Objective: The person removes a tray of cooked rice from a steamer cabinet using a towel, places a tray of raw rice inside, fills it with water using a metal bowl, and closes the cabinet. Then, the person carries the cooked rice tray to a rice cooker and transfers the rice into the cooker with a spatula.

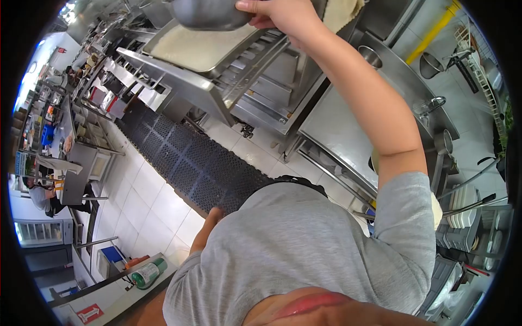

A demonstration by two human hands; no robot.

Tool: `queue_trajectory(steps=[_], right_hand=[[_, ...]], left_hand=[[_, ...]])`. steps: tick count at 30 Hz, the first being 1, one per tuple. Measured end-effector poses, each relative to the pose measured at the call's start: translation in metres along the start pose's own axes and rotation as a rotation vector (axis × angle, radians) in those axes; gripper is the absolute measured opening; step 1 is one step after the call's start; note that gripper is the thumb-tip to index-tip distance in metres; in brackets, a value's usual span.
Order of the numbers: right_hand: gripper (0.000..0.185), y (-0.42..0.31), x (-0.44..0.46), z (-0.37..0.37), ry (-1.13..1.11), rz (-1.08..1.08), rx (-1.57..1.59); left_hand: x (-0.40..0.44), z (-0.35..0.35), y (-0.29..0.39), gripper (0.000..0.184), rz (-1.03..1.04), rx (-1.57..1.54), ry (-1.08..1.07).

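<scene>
My right hand [280,13] grips round grey metal bowl [209,15] one-sidedly; could tip onto rectangular silver metal tray [232,57]. Left hand unseen.

The scene is brightly lit, with highlights burnt out at ten o'clock. Glare is thrown back by the steel counter [340,122] at two and the floor tiles [156,204] at eight, a duller sheen by the metal bowl [209,15] near twelve. Straight edges are bowed by fisheye distortion; corners are blacked out.
</scene>
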State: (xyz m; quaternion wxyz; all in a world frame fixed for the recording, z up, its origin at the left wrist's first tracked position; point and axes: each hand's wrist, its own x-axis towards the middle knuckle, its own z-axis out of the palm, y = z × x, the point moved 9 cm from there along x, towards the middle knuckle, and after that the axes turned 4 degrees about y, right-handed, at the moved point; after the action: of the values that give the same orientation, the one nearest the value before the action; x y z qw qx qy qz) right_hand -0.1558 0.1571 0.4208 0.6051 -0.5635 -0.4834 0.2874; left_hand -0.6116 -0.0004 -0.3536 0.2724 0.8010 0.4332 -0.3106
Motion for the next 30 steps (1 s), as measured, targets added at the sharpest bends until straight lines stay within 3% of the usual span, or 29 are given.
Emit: queue_trajectory(steps=[4, 9, 13, 16, 17, 20, 23, 24, 25, 27, 30], right_hand=[[0.026, 0.022, 0.024, 0.027, -0.076, 0.192, 0.219], [0.048, 0.019, 0.047, 0.052, -0.238, 0.333, 0.649], [0.047, -0.002, 0.037, 0.043, -0.133, 0.378, 0.756], [0.042, -0.021, 0.048, 0.025, -0.220, 0.058, 0.458], [0.029, -0.030, 0.046, 0.006, -0.115, -0.117, 0.305], [0.018, -0.065, 0.004, -0.058, 0.070, -0.686, -0.229], [0.014, -0.030, -0.034, -0.156, 0.212, -0.473, 0.027], [0.023, -0.002, -0.054, -0.196, 0.272, -0.287, 0.018], [0.021, 0.022, -0.071, -0.237, 0.290, -0.292, 0.137], [0.017, 0.104, -0.109, -0.333, 0.399, -0.171, 0.147], [0.017, 0.249, -0.175, -0.449, 0.543, 0.108, 0.291]], left_hand=[[-0.026, 0.011, -0.005, 0.023, -0.099, -0.205, -0.013], [-0.036, 0.002, 0.002, 0.023, -0.130, -0.320, -0.007], [-0.032, -0.027, 0.015, 0.023, -0.144, -0.384, 0.021], [-0.029, -0.050, 0.025, 0.024, -0.162, -0.430, 0.050], [-0.028, -0.058, 0.030, 0.025, -0.168, -0.446, 0.059], [-0.023, -0.079, 0.047, 0.026, -0.190, -0.475, 0.083], [-0.009, -0.091, 0.074, 0.027, -0.169, -0.495, 0.095], [-0.004, -0.089, 0.086, 0.028, -0.108, -0.513, 0.101], [-0.005, -0.098, 0.101, 0.027, -0.121, -0.513, 0.174], [-0.017, -0.115, 0.137, 0.024, -0.123, -0.491, 0.298], [-0.001, -0.120, 0.186, 0.021, 0.017, -0.487, 0.257]])
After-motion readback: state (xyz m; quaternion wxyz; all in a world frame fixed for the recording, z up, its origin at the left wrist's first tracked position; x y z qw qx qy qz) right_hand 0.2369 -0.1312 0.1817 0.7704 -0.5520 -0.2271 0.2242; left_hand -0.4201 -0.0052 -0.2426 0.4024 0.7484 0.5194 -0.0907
